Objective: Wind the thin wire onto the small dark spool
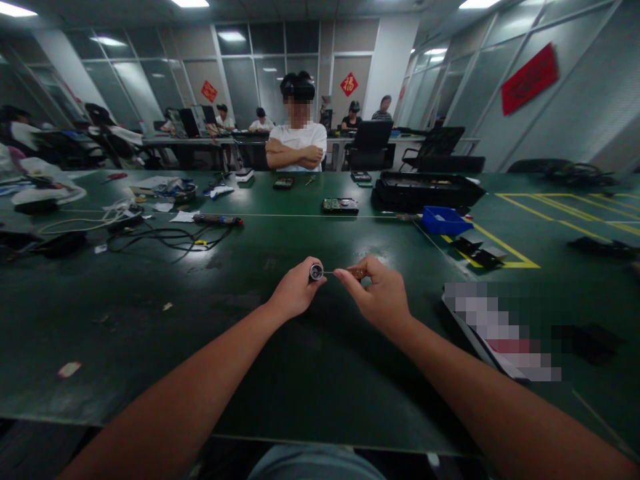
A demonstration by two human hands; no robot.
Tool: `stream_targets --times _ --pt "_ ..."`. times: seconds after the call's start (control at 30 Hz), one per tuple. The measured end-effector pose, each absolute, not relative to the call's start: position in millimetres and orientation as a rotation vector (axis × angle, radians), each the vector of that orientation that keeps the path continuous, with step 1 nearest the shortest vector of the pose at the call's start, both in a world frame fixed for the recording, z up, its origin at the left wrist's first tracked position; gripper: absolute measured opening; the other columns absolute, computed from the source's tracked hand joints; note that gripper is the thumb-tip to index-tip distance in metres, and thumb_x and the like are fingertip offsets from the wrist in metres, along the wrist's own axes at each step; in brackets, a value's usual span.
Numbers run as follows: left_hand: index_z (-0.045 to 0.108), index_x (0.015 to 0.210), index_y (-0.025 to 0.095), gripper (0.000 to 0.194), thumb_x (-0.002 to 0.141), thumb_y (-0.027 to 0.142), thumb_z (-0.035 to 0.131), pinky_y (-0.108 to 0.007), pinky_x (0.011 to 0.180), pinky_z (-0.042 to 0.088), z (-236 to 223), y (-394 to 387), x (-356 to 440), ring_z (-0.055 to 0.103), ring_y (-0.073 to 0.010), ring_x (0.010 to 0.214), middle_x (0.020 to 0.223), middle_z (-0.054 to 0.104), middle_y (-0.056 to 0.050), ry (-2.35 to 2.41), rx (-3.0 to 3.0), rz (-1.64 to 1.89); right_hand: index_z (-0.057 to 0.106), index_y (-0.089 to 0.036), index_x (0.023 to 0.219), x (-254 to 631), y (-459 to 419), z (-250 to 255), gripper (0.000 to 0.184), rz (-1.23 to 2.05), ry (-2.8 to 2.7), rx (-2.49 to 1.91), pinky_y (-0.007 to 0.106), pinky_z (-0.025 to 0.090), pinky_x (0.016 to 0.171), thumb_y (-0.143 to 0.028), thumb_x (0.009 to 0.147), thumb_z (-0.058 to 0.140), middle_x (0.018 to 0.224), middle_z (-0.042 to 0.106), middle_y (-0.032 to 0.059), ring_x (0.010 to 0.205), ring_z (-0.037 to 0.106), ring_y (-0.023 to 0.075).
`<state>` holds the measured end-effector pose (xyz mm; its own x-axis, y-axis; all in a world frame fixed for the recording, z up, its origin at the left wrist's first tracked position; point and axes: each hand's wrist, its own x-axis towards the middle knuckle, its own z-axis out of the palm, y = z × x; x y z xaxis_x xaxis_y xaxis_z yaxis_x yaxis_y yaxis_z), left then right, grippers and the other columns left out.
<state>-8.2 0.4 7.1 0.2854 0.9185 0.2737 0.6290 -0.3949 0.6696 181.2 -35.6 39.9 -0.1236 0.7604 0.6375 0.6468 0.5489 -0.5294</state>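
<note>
In the head view, my left hand (295, 290) is closed around a small dark cylinder (317, 272) whose round, silvery-rimmed end faces me. It looks like a flashlight, but most of its body is hidden in my fingers. My right hand (383, 293) pinches a screwdriver (358, 273) with an amber-brown handle. Its thin shaft points left and reaches the side of the cylinder's rim; whether the tip touches it I cannot tell. Both hands are held above the green table (300, 373), near its middle.
Black cables (165, 237) and a dark cylindrical tool (217, 219) lie to the left. Ahead sits a hard drive with a circuit board (340, 205). A blue bin (445, 221) and black trays (427, 190) stand right. A person (297, 143) with folded arms faces me across the table.
</note>
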Motion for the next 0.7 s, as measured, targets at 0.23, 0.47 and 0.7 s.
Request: stream_targets --times 0.23,0.47,0.7 --pt "0.054 0.106 0.022 0.017 0.089 0.026 0.057 -0.029 0.073 0.042 2.3 2.8 -8.6 0.058 -0.0177 0.084 0.095 0.064 -0.002 1.394 2.147 0.898 0.060 -0.022 0.099 180.5 -41.1 44.0 0.015 0.247 -2.001 -1.034 0.034 0.048 0.074 -0.027 0.096 0.047 0.089 0.068 0.0057 0.082 0.064 0.0201" --pt "0.054 0.106 0.022 0.017 0.089 0.024 0.057 -0.030 0.072 0.042 7.1 1.3 -8.4 0.059 -0.0188 0.084 0.096 0.065 -0.004 1.456 2.135 0.880 0.061 -0.021 0.099 176.0 -21.4 26.8 0.021 0.847 -1.412 -0.966 0.036 0.055 0.078 -0.041 0.091 0.057 0.087 0.067 0.0043 0.080 0.067 0.0181" --pt "0.056 0.102 0.024 0.014 0.088 0.026 0.059 -0.031 0.073 0.043 9.1 3.2 -8.8 0.060 -0.0198 0.085 0.097 0.065 -0.003 1.434 2.216 0.833 0.057 -0.021 0.088 189.4 3.4 19.7 0.027 0.972 -1.162 -1.022 0.033 0.057 0.066 -0.048 0.090 0.054 0.080 0.063 0.0025 0.068 0.063 0.0156"
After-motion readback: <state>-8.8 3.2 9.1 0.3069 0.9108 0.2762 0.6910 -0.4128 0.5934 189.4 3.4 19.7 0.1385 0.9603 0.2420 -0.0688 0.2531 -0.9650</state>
